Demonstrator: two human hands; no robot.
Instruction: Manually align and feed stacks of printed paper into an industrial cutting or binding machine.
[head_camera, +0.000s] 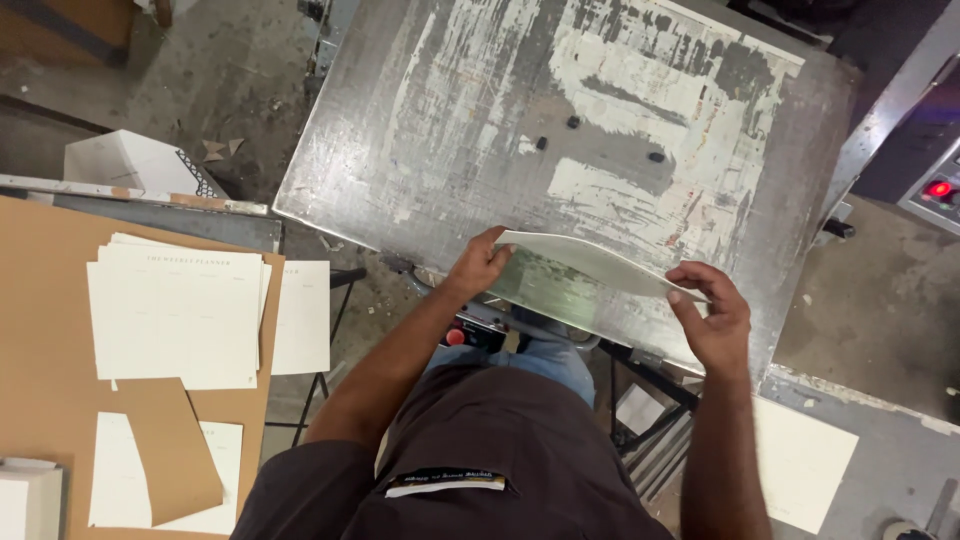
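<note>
Both hands grip one white card sheet (590, 265): my left hand (480, 265) pinches its left corner, my right hand (712, 318) its right edge. It hangs just above the worn metal plate (450, 120), near that plate's front edge.

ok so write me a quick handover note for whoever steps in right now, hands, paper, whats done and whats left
Left hand: pinches the left edge of the white sheet stack.
Right hand: grips the stack's right end; the stack is held just above the worn metal plate, tilted.
Elsewhere: a pile of printed sheets lies on the brown board at left, and a loose sheet lies at lower right.
Done: the stack is gathered in both hands.
Left: it is not yet lying flat on the plate.
</note>
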